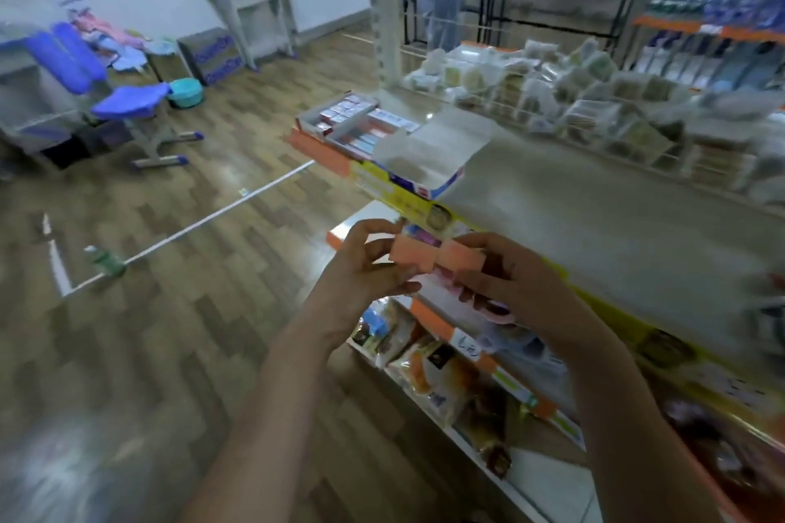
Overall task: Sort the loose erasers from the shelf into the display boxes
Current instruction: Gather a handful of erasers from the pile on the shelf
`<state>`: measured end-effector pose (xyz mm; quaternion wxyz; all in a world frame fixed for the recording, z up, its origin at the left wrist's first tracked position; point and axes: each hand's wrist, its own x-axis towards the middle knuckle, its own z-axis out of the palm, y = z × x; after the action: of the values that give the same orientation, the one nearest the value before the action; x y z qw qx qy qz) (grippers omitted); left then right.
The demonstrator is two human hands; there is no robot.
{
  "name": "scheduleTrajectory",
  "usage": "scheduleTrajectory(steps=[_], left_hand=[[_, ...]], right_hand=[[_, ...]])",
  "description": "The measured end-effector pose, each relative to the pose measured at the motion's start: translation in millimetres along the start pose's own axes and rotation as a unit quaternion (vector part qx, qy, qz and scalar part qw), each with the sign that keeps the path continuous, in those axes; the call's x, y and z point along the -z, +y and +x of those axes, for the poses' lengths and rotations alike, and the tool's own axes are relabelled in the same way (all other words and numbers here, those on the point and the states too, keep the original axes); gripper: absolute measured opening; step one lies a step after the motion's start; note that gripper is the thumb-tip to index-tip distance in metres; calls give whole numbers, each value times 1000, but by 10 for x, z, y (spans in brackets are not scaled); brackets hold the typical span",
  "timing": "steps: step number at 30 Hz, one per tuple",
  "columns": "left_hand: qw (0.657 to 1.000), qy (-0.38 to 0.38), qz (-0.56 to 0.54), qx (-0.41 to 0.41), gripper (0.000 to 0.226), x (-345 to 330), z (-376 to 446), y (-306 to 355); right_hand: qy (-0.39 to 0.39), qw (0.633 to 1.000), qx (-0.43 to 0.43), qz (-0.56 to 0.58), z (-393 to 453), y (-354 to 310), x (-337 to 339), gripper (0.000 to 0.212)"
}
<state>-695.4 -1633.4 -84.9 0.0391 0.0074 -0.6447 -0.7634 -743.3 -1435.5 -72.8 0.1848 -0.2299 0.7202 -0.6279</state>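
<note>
Pink erasers (437, 257), a small bunch, were held in mid-air in front of the shelf edge (594, 234), short of the display boxes (361, 127) lying up-shelf. I judged a slip the main risk: several pieces shared between two pinches could drop to the floor (191, 310). My left hand (365, 263) and right hand (509, 280) had fingers curled, pinching opposite ends.

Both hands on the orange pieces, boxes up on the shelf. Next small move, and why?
Probably lift both hands toward the open display box on the shelf. The left hand and right hand pinch orange erasers below shelf level, and that box looks empty.
</note>
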Motion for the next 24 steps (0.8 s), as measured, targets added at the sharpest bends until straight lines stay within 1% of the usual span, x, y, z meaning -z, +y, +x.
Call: scheduleTrajectory(steps=[3,6,9,12,14,16,18,21,24], left_hand=[[998,28,-57,13,33,311,119,-8],[995,19,-91,27,28,603,309,35],[995,-15,-87,39,34,893,601,69],[997,-18,-65,47,37,1148,992,103],[998,-40,-36,43,34,1301,1276,154],[997,-57,24,38,38,1434,1587,214],[994,-36,95,27,39,1542,1903,234],[985,9,171,7,35,1667,2348,222],[967,12,254,-4,33,1797,2699,201]], right_hand=[[-8,1000,9,3,328,-17,-199,32],[1,1000,29,1,693,3,-322,34],[9,999,53,3,1101,38,-370,29],[18,997,68,-22,1565,57,-385,25],[20,996,72,-39,1872,30,-387,23],[28,995,77,-48,2172,-11,-351,25],[40,993,76,-84,2450,-30,-299,29],[65,989,54,-122,2821,-60,-238,34],[96,977,38,-186,3085,-40,-200,28]])
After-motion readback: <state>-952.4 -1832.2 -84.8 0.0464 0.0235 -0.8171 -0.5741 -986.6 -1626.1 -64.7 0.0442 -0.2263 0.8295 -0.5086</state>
